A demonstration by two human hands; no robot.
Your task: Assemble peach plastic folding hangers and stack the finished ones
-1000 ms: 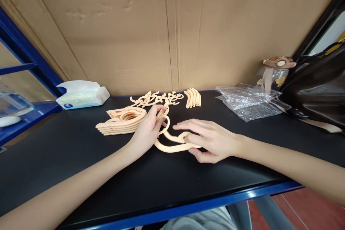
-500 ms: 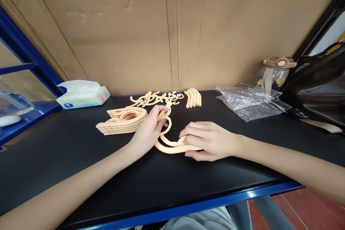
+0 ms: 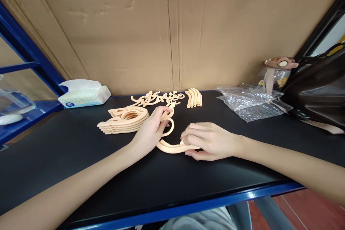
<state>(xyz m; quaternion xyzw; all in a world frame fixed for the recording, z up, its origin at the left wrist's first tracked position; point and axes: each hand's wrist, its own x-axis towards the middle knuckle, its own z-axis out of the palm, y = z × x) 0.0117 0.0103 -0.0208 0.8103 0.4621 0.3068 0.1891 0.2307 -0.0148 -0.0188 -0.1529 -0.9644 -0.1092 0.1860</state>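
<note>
My left hand (image 3: 154,126) is closed round a beige plastic hanger piece (image 3: 169,129) whose curved ring shows beyond the fingers, just above the black tabletop. My right hand (image 3: 206,141) is wrapped over the far end of another curved beige hanger arm (image 3: 171,148), which lies low on the table. Part of both pieces is hidden under my fingers, so I cannot tell how they join. Left of my left hand sits a neat stack of beige hanger pieces (image 3: 124,124). Behind it lie loose hook-shaped pieces (image 3: 151,97).
Several curved beige strips (image 3: 194,97) lie side by side at the back. A tissue pack (image 3: 84,95) stands at left. Clear plastic bags (image 3: 248,102), a drinking bottle (image 3: 280,73) and a dark bag (image 3: 318,86) are at right. Cardboard (image 3: 121,36) walls the back.
My left hand has shifted slightly to the right with its piece. The two curved arms between my hands now lie closer together. My right hand has barely moved.
</note>
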